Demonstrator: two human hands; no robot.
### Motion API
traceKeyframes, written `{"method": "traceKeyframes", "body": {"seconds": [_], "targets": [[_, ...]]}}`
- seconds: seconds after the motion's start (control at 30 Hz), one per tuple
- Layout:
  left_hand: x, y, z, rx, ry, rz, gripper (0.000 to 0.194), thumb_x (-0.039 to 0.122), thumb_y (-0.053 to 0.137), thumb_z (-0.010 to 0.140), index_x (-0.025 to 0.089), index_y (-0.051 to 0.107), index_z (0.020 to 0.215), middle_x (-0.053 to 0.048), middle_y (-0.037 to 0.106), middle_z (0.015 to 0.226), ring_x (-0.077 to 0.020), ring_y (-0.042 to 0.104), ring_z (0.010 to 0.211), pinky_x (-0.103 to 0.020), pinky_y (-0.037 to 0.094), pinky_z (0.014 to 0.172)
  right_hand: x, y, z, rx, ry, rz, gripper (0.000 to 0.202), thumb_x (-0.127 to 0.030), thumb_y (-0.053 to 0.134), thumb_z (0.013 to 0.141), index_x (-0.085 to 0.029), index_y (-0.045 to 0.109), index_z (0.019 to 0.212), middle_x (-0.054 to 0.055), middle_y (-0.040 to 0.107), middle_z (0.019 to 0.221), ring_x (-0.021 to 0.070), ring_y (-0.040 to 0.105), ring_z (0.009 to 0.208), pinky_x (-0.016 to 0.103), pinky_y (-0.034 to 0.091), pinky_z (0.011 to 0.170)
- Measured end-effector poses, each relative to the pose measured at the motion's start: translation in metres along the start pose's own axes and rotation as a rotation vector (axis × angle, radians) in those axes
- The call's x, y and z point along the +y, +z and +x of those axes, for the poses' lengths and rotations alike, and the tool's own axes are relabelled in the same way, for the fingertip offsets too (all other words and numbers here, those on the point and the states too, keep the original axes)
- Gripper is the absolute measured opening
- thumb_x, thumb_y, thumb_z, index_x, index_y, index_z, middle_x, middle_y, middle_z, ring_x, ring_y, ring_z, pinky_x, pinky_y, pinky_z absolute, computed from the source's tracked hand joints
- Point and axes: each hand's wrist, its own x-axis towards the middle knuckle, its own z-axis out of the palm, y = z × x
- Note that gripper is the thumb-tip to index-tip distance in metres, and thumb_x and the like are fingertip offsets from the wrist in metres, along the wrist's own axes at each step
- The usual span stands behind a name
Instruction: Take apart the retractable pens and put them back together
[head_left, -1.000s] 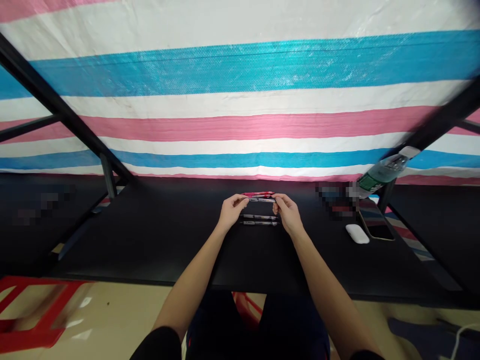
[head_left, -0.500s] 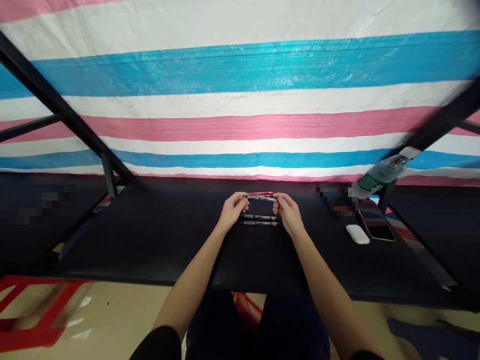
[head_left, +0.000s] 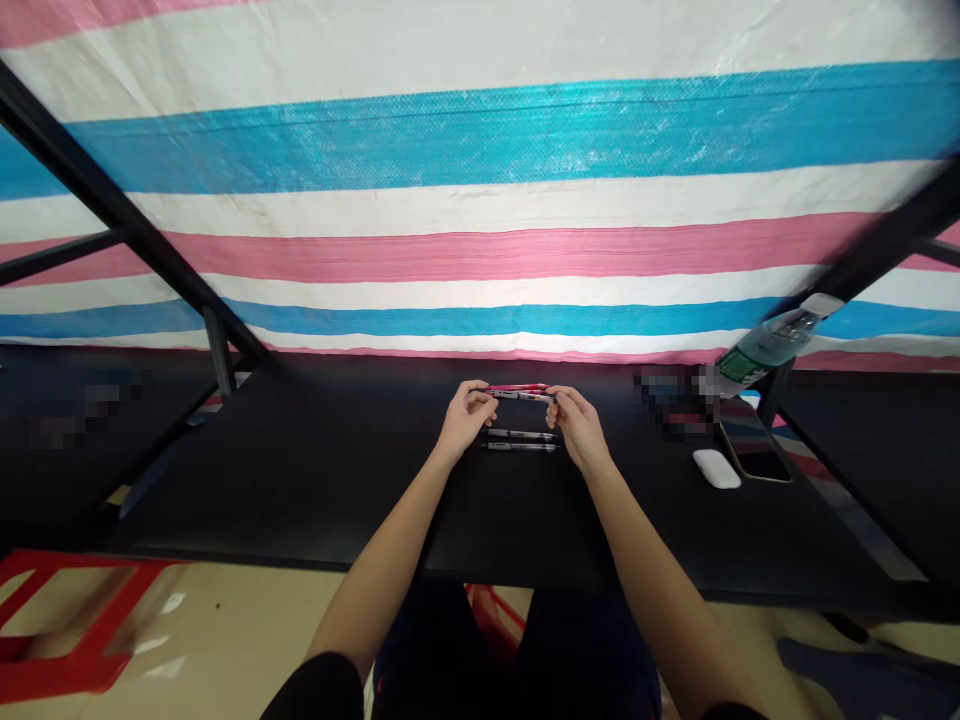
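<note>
My left hand (head_left: 463, 421) is at the left ends of a red pen (head_left: 517, 387) and a clear-barrelled pen with dark parts (head_left: 523, 396), its thumb and fingers bent round the clear one. At the other end, my right hand (head_left: 575, 421) pinches that same clear pen between thumb and fingers. The red pen lies just beyond it, nearly parallel; whether the fingers also grip it is hard to see. Closer to me, two more dark clear pens, an upper one (head_left: 520, 435) and a lower one (head_left: 521, 447), rest side by side on the black table (head_left: 337, 480).
To the right are a white earbud case (head_left: 717, 468), a phone (head_left: 756, 447) and a water bottle (head_left: 769, 350) leaning by the black frame. A striped tarp (head_left: 480, 255) hangs behind the table. A red plastic stool (head_left: 90, 640) stands lower left.
My left fingers have shifted slightly left and loosened a little at the pens' ends. My right hand and the two nearer pens look almost the same.
</note>
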Motion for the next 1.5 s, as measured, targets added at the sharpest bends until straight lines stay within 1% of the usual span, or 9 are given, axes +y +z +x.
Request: {"method": "traceKeyframes", "body": {"seconds": [0.1,0.23,0.4,0.57,0.8,0.93,1.1,1.33,1.5], "targets": [[0.0025,0.0005,-0.0008,-0.054,0.012,0.024,0.034,0.036,0.068,0.077,0.017,0.059,0.104,-0.002,0.064,0.077,-0.0109,0.058,0.062,-0.024,0.046,0.057,0.0000,0.0001,-0.0003,-0.008,0.012,-0.009,0.024,-0.042,0.069,0.076,-0.020,0.068,0.087,-0.004,0.048,0.056,0.0104,0.044,0.052,0.025,0.036,0.049],[0.0054,0.0012,-0.0020,-0.055,0.010,0.078,0.030,0.045,0.061,0.082,0.015,0.063,0.080,-0.002,0.060,0.067,-0.0105,0.054,0.058,-0.024,0.043,0.054,-0.0007,0.0004,-0.0007,0.003,0.022,-0.002,0.023,-0.042,0.068,0.076,-0.020,0.067,0.085,-0.004,0.047,0.055,0.0104,0.043,0.051,0.025,0.036,0.049],[0.0065,0.0022,-0.0032,-0.089,-0.003,0.045,0.034,0.044,0.069,0.076,0.017,0.062,0.095,-0.001,0.063,0.072,-0.0117,0.057,0.061,-0.025,0.045,0.056,-0.0012,0.0007,-0.0008,0.008,0.027,0.024,0.023,-0.041,0.069,0.075,-0.020,0.068,0.085,-0.004,0.047,0.055,0.0105,0.044,0.053,0.025,0.036,0.049],[0.0049,0.0013,-0.0025,-0.068,-0.009,0.079,0.035,0.049,0.061,0.083,0.016,0.058,0.071,-0.001,0.060,0.062,-0.0110,0.054,0.056,-0.025,0.043,0.056,-0.0005,0.0010,-0.0009,-0.002,0.031,0.023,0.023,-0.041,0.070,0.075,-0.020,0.067,0.085,-0.004,0.047,0.055,0.0102,0.044,0.052,0.025,0.038,0.048],[0.0083,0.0040,-0.0046,-0.092,0.013,-0.024,0.031,0.037,0.074,0.071,0.016,0.064,0.092,-0.001,0.064,0.076,-0.0106,0.057,0.063,-0.025,0.046,0.063,0.0007,-0.0020,0.0005,-0.005,0.046,0.070,0.026,-0.042,0.072,0.074,-0.020,0.067,0.086,-0.003,0.049,0.059,0.0108,0.047,0.054,0.025,0.041,0.048],[0.0085,0.0037,-0.0043,-0.070,-0.012,0.004,0.028,0.042,0.070,0.076,0.015,0.064,0.082,-0.002,0.063,0.069,-0.0117,0.056,0.061,-0.026,0.046,0.062,-0.0006,-0.0015,0.0004,-0.013,0.091,0.075,0.028,-0.042,0.073,0.073,-0.019,0.068,0.088,-0.002,0.053,0.062,0.0122,0.051,0.058,0.027,0.045,0.053],[0.0048,0.0009,-0.0016,-0.031,-0.025,0.092,0.042,0.052,0.061,0.082,0.016,0.059,0.061,-0.002,0.058,0.056,-0.0107,0.051,0.053,-0.026,0.045,0.059,-0.0028,0.0014,-0.0018,-0.033,0.096,0.086,0.025,-0.039,0.074,0.072,-0.019,0.069,0.086,0.000,0.056,0.065,0.0140,0.054,0.064,0.028,0.047,0.057],[0.0080,0.0026,-0.0039,-0.081,-0.016,-0.039,0.035,0.039,0.074,0.073,0.016,0.064,0.098,-0.003,0.068,0.076,-0.0120,0.059,0.063,-0.026,0.047,0.061,-0.0042,0.0012,-0.0024,-0.060,0.094,0.116,0.022,-0.037,0.072,0.074,-0.020,0.068,0.087,-0.001,0.056,0.065,0.0138,0.054,0.065,0.026,0.045,0.056],[0.0090,0.0022,-0.0037,-0.056,-0.029,0.022,0.033,0.047,0.065,0.080,0.014,0.063,0.075,-0.003,0.064,0.062,-0.0115,0.056,0.057,-0.025,0.044,0.057,-0.0046,0.0019,-0.0024,-0.034,0.083,0.070,0.021,-0.038,0.070,0.074,-0.021,0.066,0.085,-0.001,0.053,0.065,0.0138,0.052,0.062,0.028,0.045,0.055]]}}
